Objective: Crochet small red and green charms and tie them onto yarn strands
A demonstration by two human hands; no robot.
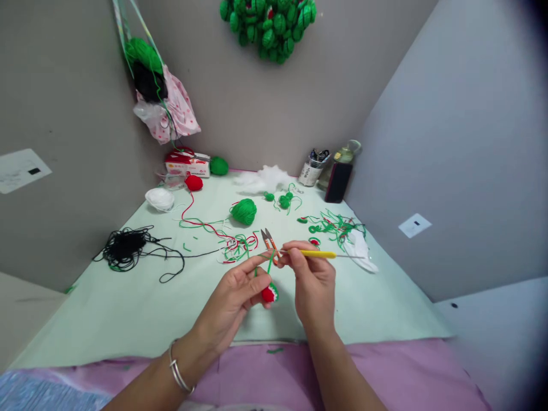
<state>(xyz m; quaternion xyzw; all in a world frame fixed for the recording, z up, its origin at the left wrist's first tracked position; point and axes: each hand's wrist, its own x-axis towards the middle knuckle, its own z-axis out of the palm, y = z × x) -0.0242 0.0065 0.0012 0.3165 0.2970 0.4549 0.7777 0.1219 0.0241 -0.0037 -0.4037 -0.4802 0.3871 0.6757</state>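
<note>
Between thumb and fingers, my left hand [237, 291] pinches a small crocheted watermelon piece [269, 293], red with a white and green rim. Green yarn [271, 261] rises from it, over my raised left index finger, to the tip of a crochet hook. My right hand [314, 279] grips that crochet hook [317, 254] by its yellow handle, its tip close to the left index fingertip. Just beyond my hands, orange-handled thread snips [269, 240] lie on the table, partly hidden by the fingers. Yarn scraps [240, 246] in green, red and white lie left of them.
On the table [171, 319] are a green yarn ball [244, 212], a red ball [194, 182], a white ball [160, 199] and tangled black yarn [124, 248]. White stuffing [265, 178], a pen cup [310, 173] and a phone [338, 182] stand farther back. Green scraps [338, 225] lie right.
</note>
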